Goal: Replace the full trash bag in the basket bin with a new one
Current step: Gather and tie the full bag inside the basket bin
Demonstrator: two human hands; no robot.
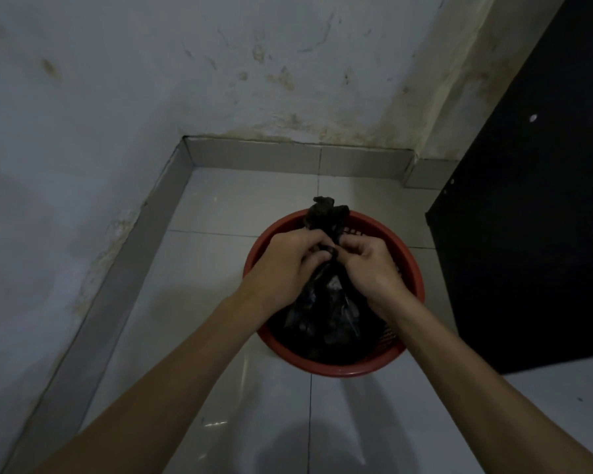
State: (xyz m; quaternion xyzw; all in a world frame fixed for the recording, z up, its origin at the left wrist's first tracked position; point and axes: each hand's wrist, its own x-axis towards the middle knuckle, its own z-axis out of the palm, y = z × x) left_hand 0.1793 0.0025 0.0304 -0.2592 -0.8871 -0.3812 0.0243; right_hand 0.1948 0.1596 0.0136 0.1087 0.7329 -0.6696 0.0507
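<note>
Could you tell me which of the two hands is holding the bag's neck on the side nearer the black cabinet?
The right hand: it grips the black trash bag on the side toward the black cabinet, while the left hand is on the wall side.

The trash bag (326, 302) sits in the basket bin (336, 369) on the floor (220, 213), cabinet (528, 234) to its right.

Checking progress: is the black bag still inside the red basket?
Inside: the black bag sits within the red basket, its gathered neck gripped by both hands.
</note>
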